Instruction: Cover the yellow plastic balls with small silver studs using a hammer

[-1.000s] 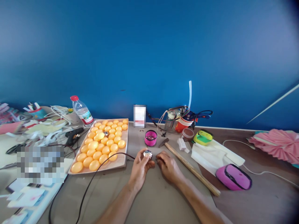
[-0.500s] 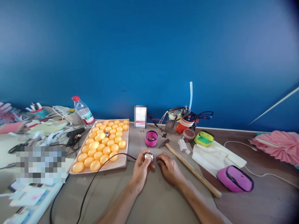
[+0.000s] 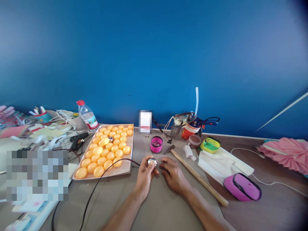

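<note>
My left hand (image 3: 145, 175) is closed around a small shiny silver ball (image 3: 152, 161), held just above the table. My right hand (image 3: 173, 173) rests beside it on the tabletop, fingers curled toward the ball; I cannot make out anything in them. Just beyond the hands stands a small pink cup (image 3: 156, 144) with glittery bits inside. To the left lies a tray (image 3: 128, 166) filled with several orange balls (image 3: 107, 150), one of them silver-covered (image 3: 111, 139). A hammer (image 3: 197, 177) with a long wooden handle lies right of my right hand.
A black cable (image 3: 96, 186) runs from the tray toward me. A water bottle (image 3: 88, 116), glue gun (image 3: 78, 140) and craft clutter sit at the left. Cups with wires (image 3: 189, 125), a yellow-green case (image 3: 209, 144), white paper (image 3: 222, 163), a pink case (image 3: 242, 186) and a pink fan (image 3: 285, 150) lie right.
The view has shifted slightly. Both hands stay together around the silver ball, with hardly any movement.
</note>
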The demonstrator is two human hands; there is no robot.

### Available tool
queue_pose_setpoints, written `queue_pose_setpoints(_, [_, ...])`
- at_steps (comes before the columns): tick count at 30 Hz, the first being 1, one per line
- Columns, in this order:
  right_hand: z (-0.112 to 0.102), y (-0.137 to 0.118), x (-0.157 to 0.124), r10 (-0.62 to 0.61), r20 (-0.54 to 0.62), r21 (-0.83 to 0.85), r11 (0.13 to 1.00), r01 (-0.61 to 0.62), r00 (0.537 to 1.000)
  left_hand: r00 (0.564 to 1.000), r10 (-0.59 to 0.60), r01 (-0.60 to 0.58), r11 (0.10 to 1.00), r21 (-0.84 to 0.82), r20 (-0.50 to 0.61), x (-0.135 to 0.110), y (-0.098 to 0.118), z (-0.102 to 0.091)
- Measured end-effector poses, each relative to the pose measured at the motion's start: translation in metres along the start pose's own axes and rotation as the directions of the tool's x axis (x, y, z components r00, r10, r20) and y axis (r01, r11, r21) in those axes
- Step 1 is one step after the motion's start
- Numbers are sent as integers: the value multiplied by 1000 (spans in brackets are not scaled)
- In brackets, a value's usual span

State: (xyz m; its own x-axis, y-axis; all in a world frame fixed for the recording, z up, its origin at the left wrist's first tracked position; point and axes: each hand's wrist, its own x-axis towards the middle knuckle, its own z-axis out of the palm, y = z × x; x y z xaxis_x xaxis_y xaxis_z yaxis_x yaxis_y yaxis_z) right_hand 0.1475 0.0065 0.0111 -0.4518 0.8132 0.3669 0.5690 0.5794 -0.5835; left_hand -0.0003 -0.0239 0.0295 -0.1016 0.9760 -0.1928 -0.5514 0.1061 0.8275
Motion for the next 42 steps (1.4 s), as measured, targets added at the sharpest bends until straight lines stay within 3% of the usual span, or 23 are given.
queue_pose_setpoints(8, [-1,-5,1,-58,36,-14,998,58,998,999,-12,10,999,-47,-32,2,1,1])
queue_pose_setpoints(23, [-1,-2,3,3,12,38,999,-3,1000,999,-33,36,996,-78,34,0,5,2])
queue_pose_setpoints(42, [1,-5,6,16,52,61,998,-19,999,999,17,-20,998,61,40,5,-9,-6])
